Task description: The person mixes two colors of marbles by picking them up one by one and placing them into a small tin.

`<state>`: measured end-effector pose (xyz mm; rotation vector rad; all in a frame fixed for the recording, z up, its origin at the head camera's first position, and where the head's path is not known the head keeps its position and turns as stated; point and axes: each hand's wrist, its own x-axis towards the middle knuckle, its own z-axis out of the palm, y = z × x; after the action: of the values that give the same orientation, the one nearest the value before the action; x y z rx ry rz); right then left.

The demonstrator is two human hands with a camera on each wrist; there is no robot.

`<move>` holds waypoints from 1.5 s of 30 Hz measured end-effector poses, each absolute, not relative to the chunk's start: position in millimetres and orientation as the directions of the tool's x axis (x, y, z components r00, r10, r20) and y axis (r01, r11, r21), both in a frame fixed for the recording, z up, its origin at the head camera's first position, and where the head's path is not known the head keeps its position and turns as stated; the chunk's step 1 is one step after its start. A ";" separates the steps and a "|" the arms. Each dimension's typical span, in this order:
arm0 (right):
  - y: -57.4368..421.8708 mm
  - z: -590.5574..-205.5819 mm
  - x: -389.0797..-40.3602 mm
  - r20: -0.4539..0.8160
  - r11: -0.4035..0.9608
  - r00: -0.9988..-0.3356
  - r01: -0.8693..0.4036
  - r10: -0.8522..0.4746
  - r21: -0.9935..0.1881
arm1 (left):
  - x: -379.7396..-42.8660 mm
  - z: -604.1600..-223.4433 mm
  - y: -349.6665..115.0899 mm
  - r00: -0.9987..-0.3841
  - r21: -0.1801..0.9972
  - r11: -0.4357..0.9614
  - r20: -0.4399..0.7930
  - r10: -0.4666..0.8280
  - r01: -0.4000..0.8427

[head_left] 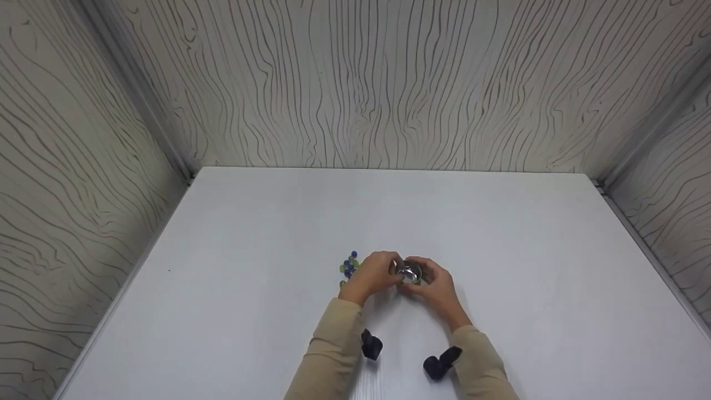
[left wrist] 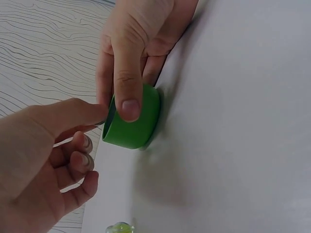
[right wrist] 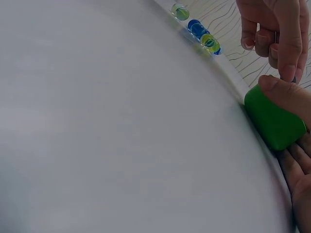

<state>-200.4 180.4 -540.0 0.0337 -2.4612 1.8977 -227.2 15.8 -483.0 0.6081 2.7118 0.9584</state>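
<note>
A small round green cup (left wrist: 138, 128) with a shiny silvery inside (head_left: 410, 272) is low over the white table, its mouth turned up. My right hand (head_left: 439, 286) grips the cup from the right, thumb along its near side and fingers round the far side. From the left, my left hand (head_left: 377, 272) reaches to the rim, thumb and index finger pinching a small dark thing (right wrist: 293, 79); I cannot tell what it is. Its other fingers curl loosely. Several blue and yellow-green glass marbles (head_left: 349, 269) lie on the table just left of the left hand, partly hidden by it.
The white table (head_left: 250, 233) reaches back to a wood-grain patterned panel (head_left: 355, 83), with similar panels on both sides. Black wrist mounts (head_left: 372, 345) stick out from the beige sleeves over the table.
</note>
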 end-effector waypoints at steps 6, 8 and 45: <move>180.7 -543.1 -201.9 0.028 0.234 -1.000 -0.030 -0.009 -0.972 | -228.1 -483.1 15.4 -0.893 0.650 0.701 -0.076 0.444 0.293; 180.7 -543.5 -202.0 0.033 0.237 -0.999 -0.034 -0.008 -0.971 | -228.2 -483.1 15.0 -0.893 0.651 0.701 -0.077 0.443 0.291; 177.1 -542.2 -197.8 0.108 0.327 -0.994 -0.091 0.035 -0.941 | -221.1 -488.8 -22.9 -0.907 0.729 0.599 0.070 0.416 0.331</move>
<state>-197.8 177.1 -542.2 0.0524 -2.4691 1.7612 -221.1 -22.9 -488.8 0.6361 2.7127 1.2020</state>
